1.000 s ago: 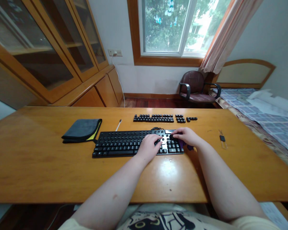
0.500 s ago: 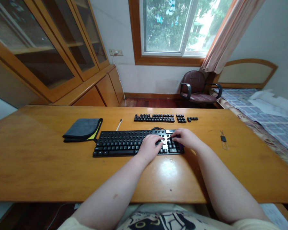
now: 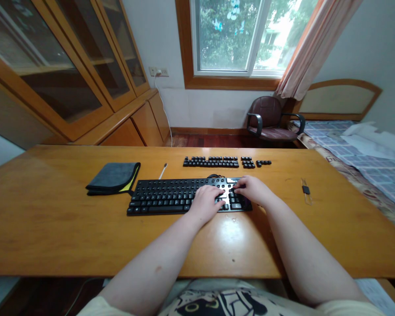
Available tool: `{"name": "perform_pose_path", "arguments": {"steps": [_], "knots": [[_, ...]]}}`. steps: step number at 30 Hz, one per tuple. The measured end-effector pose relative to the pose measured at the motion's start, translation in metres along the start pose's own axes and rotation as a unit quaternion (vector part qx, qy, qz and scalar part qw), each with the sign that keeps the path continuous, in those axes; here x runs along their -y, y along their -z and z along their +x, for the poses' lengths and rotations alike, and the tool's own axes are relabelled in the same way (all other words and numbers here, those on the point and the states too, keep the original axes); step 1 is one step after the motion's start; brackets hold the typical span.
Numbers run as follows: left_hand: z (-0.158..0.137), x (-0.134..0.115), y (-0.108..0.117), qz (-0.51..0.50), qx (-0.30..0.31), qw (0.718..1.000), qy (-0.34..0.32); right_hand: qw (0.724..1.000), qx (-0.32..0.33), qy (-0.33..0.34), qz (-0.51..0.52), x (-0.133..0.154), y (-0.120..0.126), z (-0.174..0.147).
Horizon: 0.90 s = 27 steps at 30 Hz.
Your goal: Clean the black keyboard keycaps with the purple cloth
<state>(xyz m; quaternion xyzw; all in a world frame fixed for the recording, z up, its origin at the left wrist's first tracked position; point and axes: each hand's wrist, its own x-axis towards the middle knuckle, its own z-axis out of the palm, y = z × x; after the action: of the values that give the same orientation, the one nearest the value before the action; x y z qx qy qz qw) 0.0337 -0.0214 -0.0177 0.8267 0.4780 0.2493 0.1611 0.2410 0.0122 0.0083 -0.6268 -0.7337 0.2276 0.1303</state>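
A black full-size keyboard [image 3: 164,202] lies flat on the wooden desk, its number pad end under my hands. My left hand [image 3: 204,202] rests over the right part of the keys, fingers stretched forward and thumb apart, holding nothing. At the top of the number pad, my right hand [image 3: 254,190] is bent down with thumb and fingertips together on a small black keycap, mostly covered by the fingers. Behind the keyboard stand rows of loose black keycaps [image 3: 213,162], with smaller groups [image 3: 248,163] to their right.
A folded grey cloth [image 3: 113,176] with a yellow inner side lies left of the keyboard. A small white brush [image 3: 163,171] with a dark tip is behind it. Toward the right desk side lies a wire keycap puller [image 3: 306,190]. A brown armchair [image 3: 266,116] stands beyond the desk.
My right fingertips have shifted slightly and drawn closer together at the number pad. My left thumb has moved a little lower over the keys, while the hand stays in place.
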Motion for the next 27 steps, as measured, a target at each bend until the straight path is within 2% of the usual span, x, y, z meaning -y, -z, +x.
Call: {"name": "perform_pose_path", "arguments": {"steps": [6,11,15,17,18,21,22,24,27], "knots": [[0.000,0.000,0.000,0.001,0.003,1.000,0.006,0.998,0.025,-0.036,0.035,-0.002,-0.001,0.002],[0.000,0.000,0.001,-0.001,0.000,1.000,0.000,0.999,0.023,-0.024,0.032,0.001,0.001,0.002],[0.000,0.000,0.001,-0.002,-0.001,1.000,0.001,0.994,0.025,-0.019,0.107,-0.005,0.001,0.002],[-0.001,0.000,0.001,-0.004,-0.001,1.000,-0.001,0.986,-0.015,-0.054,0.156,-0.017,0.002,0.005],[-0.001,0.000,0.001,-0.005,0.000,1.000,-0.003,0.981,-0.061,-0.079,0.164,-0.026,0.003,0.007],[-0.001,0.000,0.001,-0.011,-0.002,1.000,-0.005,0.956,-0.244,-0.154,0.057,-0.055,0.007,0.019],[-0.001,-0.001,0.002,-0.013,-0.003,1.000,-0.005,0.945,-0.274,-0.178,0.018,-0.064,0.007,0.023],[-0.001,-0.002,0.002,-0.017,-0.007,1.000,-0.003,0.937,-0.280,-0.208,-0.026,-0.078,0.008,0.029],[-0.001,-0.003,0.002,-0.020,-0.010,1.000,-0.002,0.939,-0.248,-0.231,-0.065,-0.085,0.004,0.035]]}}
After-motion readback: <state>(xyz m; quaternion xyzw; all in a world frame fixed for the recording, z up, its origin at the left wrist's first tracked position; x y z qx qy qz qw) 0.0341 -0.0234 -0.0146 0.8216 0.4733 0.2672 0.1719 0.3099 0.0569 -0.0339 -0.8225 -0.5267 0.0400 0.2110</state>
